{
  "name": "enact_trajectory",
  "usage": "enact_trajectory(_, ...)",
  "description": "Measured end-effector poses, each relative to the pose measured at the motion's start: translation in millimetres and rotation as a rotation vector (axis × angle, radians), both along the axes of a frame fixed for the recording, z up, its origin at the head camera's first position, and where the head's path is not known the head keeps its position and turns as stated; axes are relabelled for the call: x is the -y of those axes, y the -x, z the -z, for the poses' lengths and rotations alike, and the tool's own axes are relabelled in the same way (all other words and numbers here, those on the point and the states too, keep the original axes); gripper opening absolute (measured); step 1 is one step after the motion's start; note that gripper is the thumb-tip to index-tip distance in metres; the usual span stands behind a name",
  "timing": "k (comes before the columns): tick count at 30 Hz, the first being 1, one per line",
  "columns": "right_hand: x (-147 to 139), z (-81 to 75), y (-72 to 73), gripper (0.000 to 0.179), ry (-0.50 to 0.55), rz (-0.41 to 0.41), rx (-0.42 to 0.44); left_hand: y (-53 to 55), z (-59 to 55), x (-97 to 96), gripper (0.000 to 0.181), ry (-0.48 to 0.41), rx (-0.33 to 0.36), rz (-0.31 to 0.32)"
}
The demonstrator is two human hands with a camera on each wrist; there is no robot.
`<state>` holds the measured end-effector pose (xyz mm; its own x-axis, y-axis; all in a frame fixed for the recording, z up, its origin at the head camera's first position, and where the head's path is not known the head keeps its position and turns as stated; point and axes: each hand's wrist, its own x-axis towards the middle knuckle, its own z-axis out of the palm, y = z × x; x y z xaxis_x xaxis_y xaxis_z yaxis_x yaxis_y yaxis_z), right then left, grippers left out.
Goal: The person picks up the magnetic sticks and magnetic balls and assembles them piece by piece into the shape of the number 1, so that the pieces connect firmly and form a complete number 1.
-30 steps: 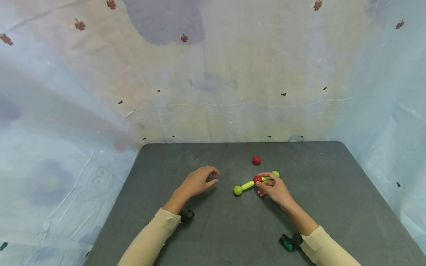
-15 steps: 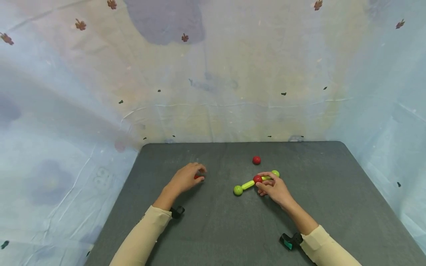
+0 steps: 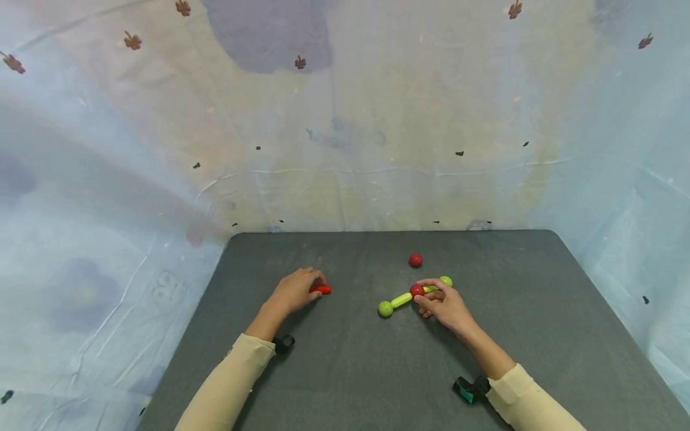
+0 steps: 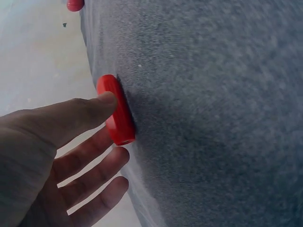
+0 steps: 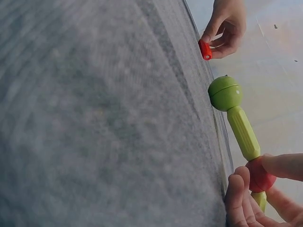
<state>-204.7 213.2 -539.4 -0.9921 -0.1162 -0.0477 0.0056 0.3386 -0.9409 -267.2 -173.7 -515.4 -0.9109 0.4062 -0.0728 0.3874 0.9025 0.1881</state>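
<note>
My left hand pinches a short red rod between thumb and fingers, low over the left part of the table. One end of the rod points right, toward the other hand. On the right side, my right hand grips a red ball in the middle of a joined piece. From that ball a yellow-green rod runs to a green ball at the near left end. A second yellow-green rod leads to another green ball at the far right end, partly behind my fingers.
A loose red ball lies on the dark grey table, beyond the joined piece. A patterned sheet hangs behind the table's back edge and along both sides.
My left hand has moved left and taken hold of the red rod, which now shows at its fingertips. The right hand and the joined piece stay in place.
</note>
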Motion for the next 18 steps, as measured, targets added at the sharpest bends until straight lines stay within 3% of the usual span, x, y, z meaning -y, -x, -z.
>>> enact_trajectory(12,-1.4,4.0,1.6,0.040,-0.016,-0.004,-0.024,-0.7,2.7,-4.8,0.025,-0.002,-0.034,-0.012)
enact_trajectory(18,-1.6,5.0,2.5,0.039,-0.015,0.000,-0.019,-5.4,0.5,-12.6,0.026,-0.020,0.001,-0.022)
